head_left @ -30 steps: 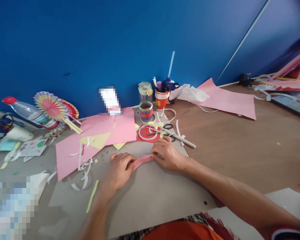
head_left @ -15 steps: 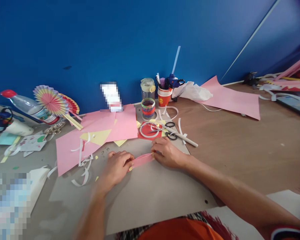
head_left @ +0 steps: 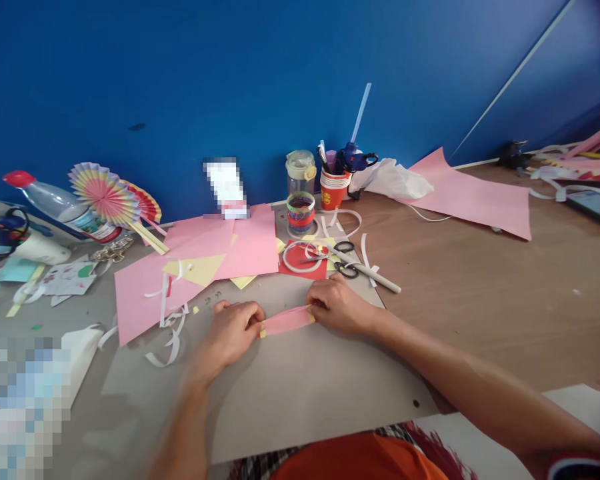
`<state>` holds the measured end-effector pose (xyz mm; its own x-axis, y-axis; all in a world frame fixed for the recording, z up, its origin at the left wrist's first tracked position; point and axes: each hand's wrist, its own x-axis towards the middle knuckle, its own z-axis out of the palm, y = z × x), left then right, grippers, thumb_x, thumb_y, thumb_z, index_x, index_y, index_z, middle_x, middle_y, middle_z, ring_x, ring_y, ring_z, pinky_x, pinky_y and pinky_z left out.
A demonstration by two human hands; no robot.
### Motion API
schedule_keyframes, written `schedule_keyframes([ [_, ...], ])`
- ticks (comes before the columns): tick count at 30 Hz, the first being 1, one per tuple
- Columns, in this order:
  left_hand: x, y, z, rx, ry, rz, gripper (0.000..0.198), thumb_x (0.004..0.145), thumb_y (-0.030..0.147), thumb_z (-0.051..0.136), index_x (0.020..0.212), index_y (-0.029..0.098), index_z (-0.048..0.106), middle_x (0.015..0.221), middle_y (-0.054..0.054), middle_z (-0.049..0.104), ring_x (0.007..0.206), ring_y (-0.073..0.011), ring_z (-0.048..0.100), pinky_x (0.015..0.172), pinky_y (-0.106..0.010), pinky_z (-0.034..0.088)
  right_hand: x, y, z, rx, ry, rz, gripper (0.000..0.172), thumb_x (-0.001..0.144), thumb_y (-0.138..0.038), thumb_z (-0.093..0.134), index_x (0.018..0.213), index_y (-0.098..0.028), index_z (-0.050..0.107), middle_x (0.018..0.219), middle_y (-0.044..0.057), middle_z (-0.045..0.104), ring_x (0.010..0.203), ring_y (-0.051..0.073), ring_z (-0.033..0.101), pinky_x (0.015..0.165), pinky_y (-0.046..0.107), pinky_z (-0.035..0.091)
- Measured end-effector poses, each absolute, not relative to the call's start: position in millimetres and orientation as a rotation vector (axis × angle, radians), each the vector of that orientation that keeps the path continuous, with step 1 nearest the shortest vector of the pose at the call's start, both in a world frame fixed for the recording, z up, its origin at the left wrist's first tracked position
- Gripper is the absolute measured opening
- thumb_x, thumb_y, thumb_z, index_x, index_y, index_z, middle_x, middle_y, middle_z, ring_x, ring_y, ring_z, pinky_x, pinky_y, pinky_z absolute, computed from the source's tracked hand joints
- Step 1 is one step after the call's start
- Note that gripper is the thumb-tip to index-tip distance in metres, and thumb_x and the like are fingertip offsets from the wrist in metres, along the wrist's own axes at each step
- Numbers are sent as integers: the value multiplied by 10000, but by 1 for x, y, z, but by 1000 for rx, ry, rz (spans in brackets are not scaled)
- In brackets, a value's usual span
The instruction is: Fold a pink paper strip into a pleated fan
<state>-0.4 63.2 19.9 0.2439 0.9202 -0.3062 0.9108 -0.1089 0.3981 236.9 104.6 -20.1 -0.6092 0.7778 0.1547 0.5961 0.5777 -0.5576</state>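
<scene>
A narrow folded strip of pink paper (head_left: pixel 287 322) with yellow ends stretches between my hands, low over the grey board (head_left: pixel 300 393). My left hand (head_left: pixel 235 330) pinches its left end between thumb and fingers. At the other end, my right hand (head_left: pixel 337 305) is closed on the strip, its fingertips partly hidden. Just beyond the right hand lie black-handled scissors (head_left: pixel 347 269) and a pale stick (head_left: pixel 375 275). Large pink sheets (head_left: pixel 247 247) with a yellow paper piece (head_left: pixel 197 272) are spread past the left hand.
A lidded bottle (head_left: pixel 300 190) and a red paper cup (head_left: pixel 334 192) of tools stand by the blue wall. Pleated paper fans (head_left: pixel 105 193) lean on a plastic bottle (head_left: pixel 60 203) at left. White paper strips (head_left: pixel 173 347) lie scattered. Another pink sheet (head_left: pixel 480 200) rests at right.
The view has shifted slightly. More of the pink strip's flat face and its yellow ends shows between my hands, which keep their grip at both ends.
</scene>
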Motion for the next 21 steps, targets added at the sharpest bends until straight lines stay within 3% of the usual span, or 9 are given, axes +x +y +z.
schedule_keyframes([
  [6,-1,63,12,2083,1689,9,122,771,180,451,692,218,537,685,43,639,673,-146,559,886,-389,273,239,106,-27,-1066,-2490,516,91,781,-131,547,717,-171,597,781,22,592,709,136,513,703,283,296],
  [11,1,61,10,2099,1716,21,130,786,178,448,783,229,567,710,38,637,709,-153,569,875,-387,270,240,109,-25,-1074,-2546,554,118,817,-143,535,726,-164,607,777,23,587,716,135,510,696,267,302],
  [21,3,59,4,2212,1724,30,124,787,143,449,720,212,527,736,24,621,718,-154,557,840,-368,285,239,106,-19,-1029,-2703,357,139,856,-161,479,773,-145,589,830,55,581,729,142,476,688,269,282],
])
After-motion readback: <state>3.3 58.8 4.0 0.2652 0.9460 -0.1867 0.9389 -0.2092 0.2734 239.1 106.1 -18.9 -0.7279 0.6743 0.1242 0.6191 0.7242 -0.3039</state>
